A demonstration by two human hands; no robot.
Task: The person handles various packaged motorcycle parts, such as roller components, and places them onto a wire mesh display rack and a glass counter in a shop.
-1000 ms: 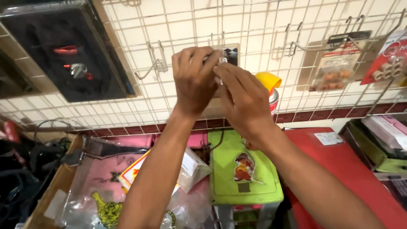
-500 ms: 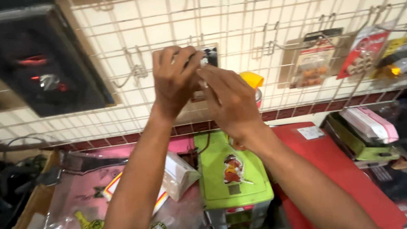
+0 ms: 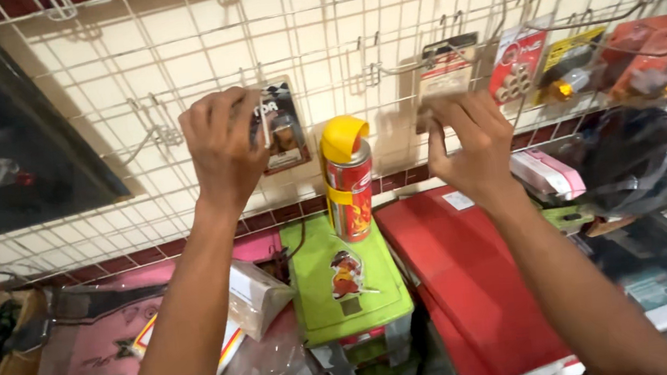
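Both arms reach up to the wire rack (image 3: 174, 56). The left hand (image 3: 223, 145) has its fingers wrapped on a small hanging packet (image 3: 283, 127). The right hand (image 3: 472, 145) has fingers apart, just under another packet (image 3: 445, 75). Before, both hands were together on one packet; now they are well apart.

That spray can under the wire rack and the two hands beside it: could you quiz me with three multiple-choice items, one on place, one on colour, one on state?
1. The spray can stands on:
A. a green lid
B. the red box
C. a hook

2. Its cap is:
A. blue
B. yellow
C. white

3. The left hand is:
A. resting on the green lid
B. down at the person's side
C. on a small packet

Key: 1 A, its base sits on the green lid. 2 B, the cap is yellow. 3 C, fingers overlap the small packet hung on the wire rack.
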